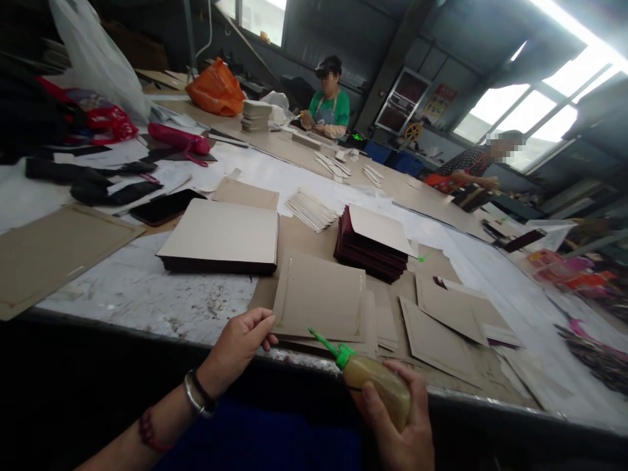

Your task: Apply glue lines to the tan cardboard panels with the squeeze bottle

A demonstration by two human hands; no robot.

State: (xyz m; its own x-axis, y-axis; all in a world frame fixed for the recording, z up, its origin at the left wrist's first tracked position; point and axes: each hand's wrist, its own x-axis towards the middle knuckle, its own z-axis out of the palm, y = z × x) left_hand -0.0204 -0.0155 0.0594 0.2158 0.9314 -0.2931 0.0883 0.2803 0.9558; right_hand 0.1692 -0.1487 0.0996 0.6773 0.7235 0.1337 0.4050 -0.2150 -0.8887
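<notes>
Fingers (416, 387) wrapped round bottle (377, 386), left hand (241, 339) curled at cardboard (321, 297)

Past the far edge of the worktop (216, 297), grey wall (343, 29) looms, multi-pane window (534, 111) blazes, strip light (579, 31) glares overhead!

Overhead tube light (583, 29) and multi-pane window (534, 111), far right, supply illumination; both are overexposed. The desk (216, 301) is moderately lit; space below its near edge is almost black. Right periphery: stretched, soft.
</notes>
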